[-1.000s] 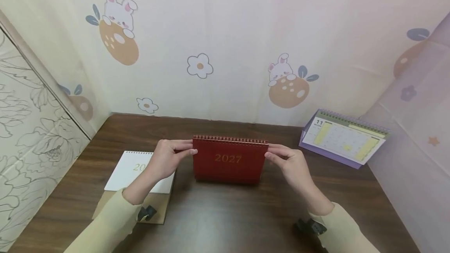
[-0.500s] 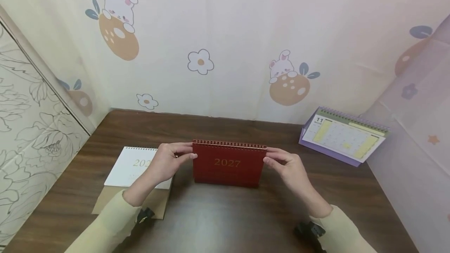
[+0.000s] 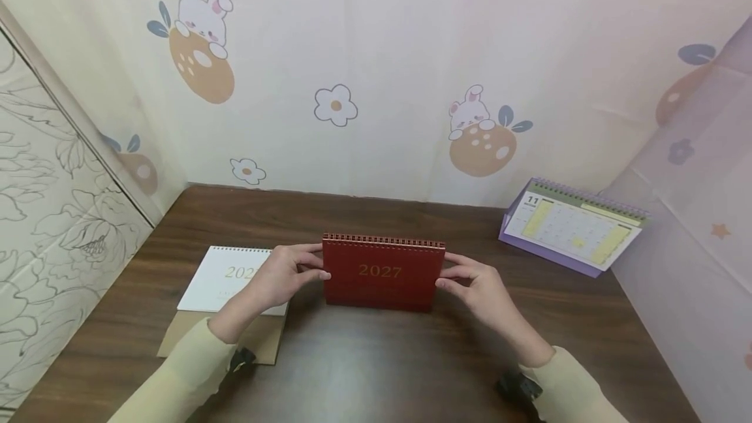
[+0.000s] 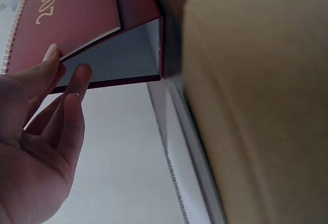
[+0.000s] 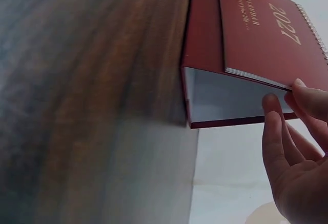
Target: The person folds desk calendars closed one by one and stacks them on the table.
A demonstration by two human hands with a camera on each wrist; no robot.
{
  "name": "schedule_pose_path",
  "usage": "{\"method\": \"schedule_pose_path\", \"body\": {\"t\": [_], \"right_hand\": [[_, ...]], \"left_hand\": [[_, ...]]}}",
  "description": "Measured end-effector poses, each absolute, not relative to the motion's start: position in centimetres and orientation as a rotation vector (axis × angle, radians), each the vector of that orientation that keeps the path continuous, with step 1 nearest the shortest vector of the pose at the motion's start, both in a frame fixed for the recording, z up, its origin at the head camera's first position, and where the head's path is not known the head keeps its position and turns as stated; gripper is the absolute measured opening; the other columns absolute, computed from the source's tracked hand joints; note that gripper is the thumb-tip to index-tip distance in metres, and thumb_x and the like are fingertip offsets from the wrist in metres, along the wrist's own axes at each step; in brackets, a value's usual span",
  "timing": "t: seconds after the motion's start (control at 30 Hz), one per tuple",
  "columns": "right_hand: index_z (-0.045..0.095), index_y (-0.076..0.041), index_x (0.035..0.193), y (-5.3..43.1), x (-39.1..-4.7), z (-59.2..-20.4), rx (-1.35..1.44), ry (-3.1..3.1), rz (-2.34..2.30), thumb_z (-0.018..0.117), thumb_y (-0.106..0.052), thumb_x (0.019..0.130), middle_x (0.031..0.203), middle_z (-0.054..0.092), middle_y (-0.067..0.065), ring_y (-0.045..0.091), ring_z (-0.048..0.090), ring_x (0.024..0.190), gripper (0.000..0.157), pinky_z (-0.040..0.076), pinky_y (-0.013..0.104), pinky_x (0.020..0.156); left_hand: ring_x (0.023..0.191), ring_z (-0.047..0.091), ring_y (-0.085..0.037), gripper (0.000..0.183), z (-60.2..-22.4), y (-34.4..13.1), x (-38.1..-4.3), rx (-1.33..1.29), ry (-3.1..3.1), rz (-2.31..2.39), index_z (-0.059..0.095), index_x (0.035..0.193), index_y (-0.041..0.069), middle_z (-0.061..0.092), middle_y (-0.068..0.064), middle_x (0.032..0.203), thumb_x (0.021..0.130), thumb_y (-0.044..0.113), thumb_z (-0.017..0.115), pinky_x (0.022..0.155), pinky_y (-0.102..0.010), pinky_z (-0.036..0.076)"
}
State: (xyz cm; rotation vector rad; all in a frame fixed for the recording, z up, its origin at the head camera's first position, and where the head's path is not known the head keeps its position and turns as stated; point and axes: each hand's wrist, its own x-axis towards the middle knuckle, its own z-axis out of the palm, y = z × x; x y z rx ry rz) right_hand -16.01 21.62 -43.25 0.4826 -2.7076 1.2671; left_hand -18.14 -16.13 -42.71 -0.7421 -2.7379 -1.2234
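Note:
A red desk calendar [image 3: 378,286] marked 2027 stands like a tent on the table, its spiral binding at the top. My left hand [image 3: 284,273] holds its left side edge. In the left wrist view, the thumb [image 4: 48,62] lies on the front cover and fingertips reach toward the open side of the tent. The right hand [image 3: 478,289] pinches the opposite edge, thumb in front and other fingers behind, as the right wrist view shows. The calendar's base [image 5: 205,39] rests on the wood. Its back is hidden in the head view.
A white spiral calendar [image 3: 202,282] with a brown base [image 3: 258,338] lies flat at left, partly under my left forearm. At the back right stands a purple calendar [image 3: 578,230] showing 11. A printed curtain [image 3: 399,149] hangs behind the wooden table [image 3: 376,371].
The red calendar has come down slightly and a little nearer to me. Both hands have slid lower along its side edges. The other calendars stay put.

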Motion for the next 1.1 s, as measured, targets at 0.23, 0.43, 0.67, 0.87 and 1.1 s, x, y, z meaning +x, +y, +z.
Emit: {"method": "schedule_pose_path", "body": {"t": [0.23,0.43,0.67,0.87,1.1], "right_hand": [[0.081,-0.014,0.09,21.6,-16.0,-44.3,0.575,-2.75,1.218,0.084,-0.011,0.079,0.129,0.064,0.016,0.035,0.059,0.122,0.011,0.047,0.053,0.097],[0.081,-0.014,0.09,21.7,-16.1,-44.3,0.614,-2.748,1.203,0.084,-0.009,0.079,0.128,0.065,0.016,0.035,0.06,0.12,0.012,0.048,0.053,0.095],[0.082,-0.014,0.09,21.7,-16.1,-44.0,0.635,-2.758,1.191,0.083,-0.01,0.08,0.125,0.066,0.018,0.036,0.061,0.119,0.011,0.05,0.052,0.092],[0.081,-0.013,0.089,21.7,-16.0,-43.5,0.618,-2.742,1.19,0.083,-0.008,0.08,0.125,0.066,0.018,0.035,0.061,0.119,0.01,0.051,0.051,0.091],[0.081,-0.015,0.089,21.7,-15.7,-42.3,0.605,-2.726,1.164,0.083,-0.01,0.081,0.122,0.069,0.012,0.027,0.063,0.116,0.009,0.054,0.043,0.088]], "left_hand": [[0.101,0.07,-0.017,0.007,-43.7,-16.4,-18.1,-0.769,-2.822,-1.171,0.081,0.088,0.019,0.06,-0.014,0.136,0.082,0.017,0.083,0.06,-0.024,0.05],[0.126,0.057,-0.027,0.006,-43.9,-16.3,-18.3,-0.864,-2.788,-1.073,0.081,0.087,0.017,0.064,-0.014,0.13,0.083,0.02,0.083,0.075,-0.031,0.053],[0.123,0.059,-0.029,0.007,-43.7,-16.2,-18.2,-0.881,-2.771,-1.012,0.081,0.084,0.015,0.064,-0.017,0.128,0.084,0.022,0.082,0.07,-0.028,0.052],[0.115,0.064,-0.029,0.005,-42.8,-15.9,-18.2,-0.874,-2.745,-1.008,0.081,0.083,0.013,0.064,-0.018,0.128,0.082,0.017,0.083,0.064,-0.023,0.051],[0.103,0.07,-0.022,0.004,-41.2,-16.0,-17.7,-0.855,-2.719,-1.084,0.08,0.079,0.014,0.068,-0.016,0.122,0.081,0.013,0.084,0.053,-0.022,0.048]]}}
